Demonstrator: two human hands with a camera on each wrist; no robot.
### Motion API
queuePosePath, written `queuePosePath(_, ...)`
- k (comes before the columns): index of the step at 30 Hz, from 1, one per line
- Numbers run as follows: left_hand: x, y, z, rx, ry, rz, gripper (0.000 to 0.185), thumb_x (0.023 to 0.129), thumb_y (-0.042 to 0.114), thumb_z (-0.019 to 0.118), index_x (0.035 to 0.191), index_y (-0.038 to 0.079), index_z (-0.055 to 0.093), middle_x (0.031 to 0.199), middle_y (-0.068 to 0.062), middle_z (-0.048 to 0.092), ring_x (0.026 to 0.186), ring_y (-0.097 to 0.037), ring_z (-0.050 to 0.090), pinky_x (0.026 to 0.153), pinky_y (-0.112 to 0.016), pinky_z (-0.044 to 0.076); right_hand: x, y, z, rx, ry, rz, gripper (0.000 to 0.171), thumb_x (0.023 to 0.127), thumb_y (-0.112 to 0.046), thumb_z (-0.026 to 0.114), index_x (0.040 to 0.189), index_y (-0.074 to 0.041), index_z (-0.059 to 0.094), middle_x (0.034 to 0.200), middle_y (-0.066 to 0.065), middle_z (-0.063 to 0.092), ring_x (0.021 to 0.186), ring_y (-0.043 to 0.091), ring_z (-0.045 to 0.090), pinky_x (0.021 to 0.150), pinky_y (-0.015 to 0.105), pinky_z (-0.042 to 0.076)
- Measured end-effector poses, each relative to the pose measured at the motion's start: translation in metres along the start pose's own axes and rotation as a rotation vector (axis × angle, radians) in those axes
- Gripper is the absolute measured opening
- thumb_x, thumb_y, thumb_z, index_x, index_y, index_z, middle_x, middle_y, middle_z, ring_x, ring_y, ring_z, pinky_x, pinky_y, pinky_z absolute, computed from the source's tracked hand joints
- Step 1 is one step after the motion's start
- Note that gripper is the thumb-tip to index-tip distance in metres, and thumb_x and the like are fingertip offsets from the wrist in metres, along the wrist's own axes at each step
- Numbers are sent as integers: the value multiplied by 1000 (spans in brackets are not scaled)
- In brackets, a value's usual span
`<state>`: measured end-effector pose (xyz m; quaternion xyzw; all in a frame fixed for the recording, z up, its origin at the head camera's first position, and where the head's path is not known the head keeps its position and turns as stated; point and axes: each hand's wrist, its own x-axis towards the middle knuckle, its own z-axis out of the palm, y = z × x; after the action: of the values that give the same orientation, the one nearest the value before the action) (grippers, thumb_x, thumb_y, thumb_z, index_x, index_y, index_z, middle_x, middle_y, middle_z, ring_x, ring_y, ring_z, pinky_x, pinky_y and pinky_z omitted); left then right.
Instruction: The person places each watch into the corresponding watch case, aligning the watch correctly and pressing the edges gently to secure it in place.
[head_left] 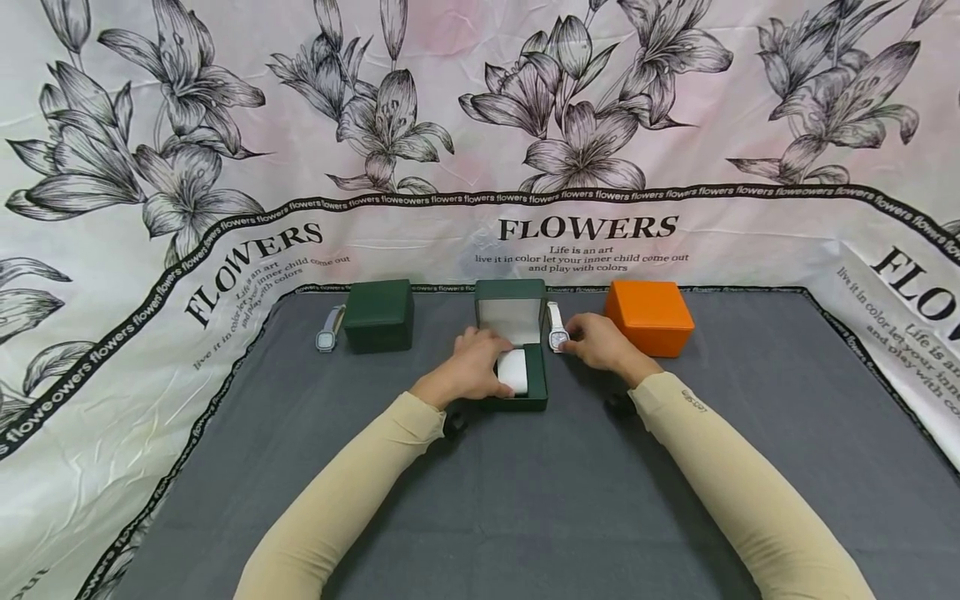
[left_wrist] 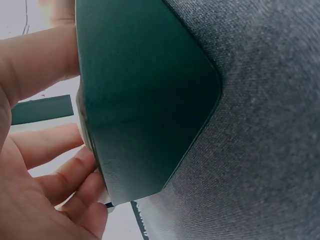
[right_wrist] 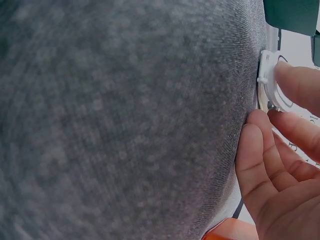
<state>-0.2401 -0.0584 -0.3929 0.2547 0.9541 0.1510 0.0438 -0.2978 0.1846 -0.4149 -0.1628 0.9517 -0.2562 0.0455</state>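
Note:
In the head view a green watch box (head_left: 537, 385) stands with its lid (head_left: 511, 289) raised, a white cushion (head_left: 513, 372) inside. My left hand (head_left: 471, 364) holds the box's left side, thumb near the front and fingers toward the lid. The left wrist view shows thumb and fingers along the rim of the green box (left_wrist: 145, 100). Just right of it lies a white watch (head_left: 557, 335) with its strap stretched toward the back. My right hand (head_left: 597, 341) pinches this watch by its case; the right wrist view shows the thumb on the white case (right_wrist: 272, 82).
A shut green box (head_left: 378, 317) stands at the left, a light blue watch (head_left: 327, 332) beside it. An orange box (head_left: 651, 318) sits right of my right hand. Grey cloth (head_left: 495, 500) covers the table; a flower-printed sheet (head_left: 420, 242) rises behind.

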Motion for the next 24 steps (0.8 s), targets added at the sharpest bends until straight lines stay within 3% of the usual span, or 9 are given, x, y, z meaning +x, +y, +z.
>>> queuePosePath(13,1,-3,0,0,48,67,68,71,40,84,127,10,60,125,-9,54,113,-27,47,93,-42,35,-2,0,0,52,16,8,17,87,-16,70,94,-3,62,91,11,59,79,24,52,70,35,42)
queuePosePath(18,-3,-6,0,-90,69,91,67,72,35,83,128,7,57,126,-10,49,111,-24,49,94,-39,40,-5,-1,1,104,25,-3,12,89,-15,67,91,-6,60,88,9,58,79,23,51,70,34,41)
queuePosePath(24,-8,-8,-1,-189,98,108,67,73,31,83,129,6,55,123,-9,45,103,-20,49,86,-33,47,-11,-3,2,145,33,-14,8,91,-12,64,93,-6,59,86,8,58,76,23,51,66,33,41)
